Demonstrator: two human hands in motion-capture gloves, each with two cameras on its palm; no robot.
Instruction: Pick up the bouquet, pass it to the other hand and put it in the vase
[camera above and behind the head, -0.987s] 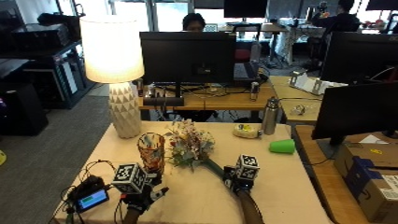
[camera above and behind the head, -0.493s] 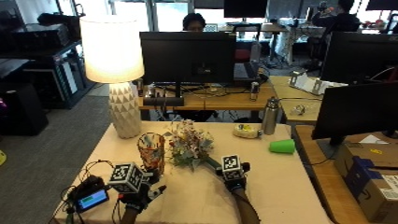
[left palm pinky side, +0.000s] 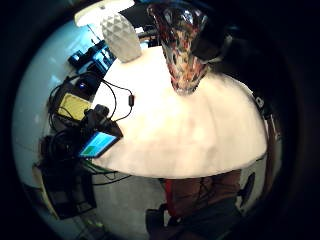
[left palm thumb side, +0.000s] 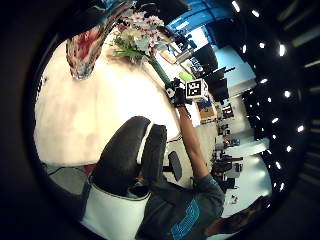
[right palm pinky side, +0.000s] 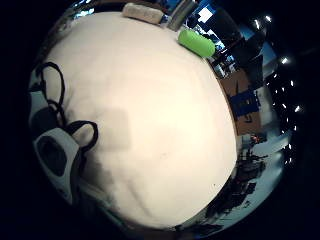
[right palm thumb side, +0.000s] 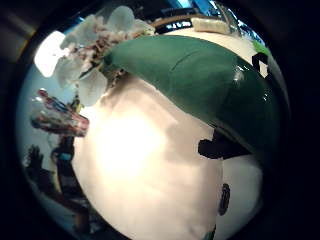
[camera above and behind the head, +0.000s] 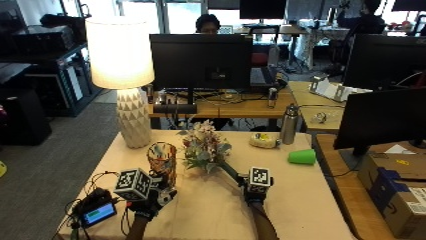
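Right hand (camera above and behind the head: 255, 192) now grips the green stem of the pale artificial-flower bouquet (camera above and behind the head: 203, 148), blooms lifted just beside the mottled glass vase (camera above and behind the head: 162, 158) on the bench (camera above and behind the head: 213, 210), readying the handover, while I cannot tell the left hand's (camera above and behind the head: 148, 201) fingers.

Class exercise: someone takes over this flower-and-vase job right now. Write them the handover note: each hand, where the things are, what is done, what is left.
Right hand: grips the bouquet by its green stem, flowers raised beside the vase.
Left hand: near the foot of the vase, holding nothing; whether its fingers are open cannot be seen.
Vase: upright on the table, in front of the lamp, no flowers in it.
Also on the table: a green cup on its side and a small device with a lit screen.
Done: bouquet picked up.
Left: pass it to the left hand, then put it in the vase.
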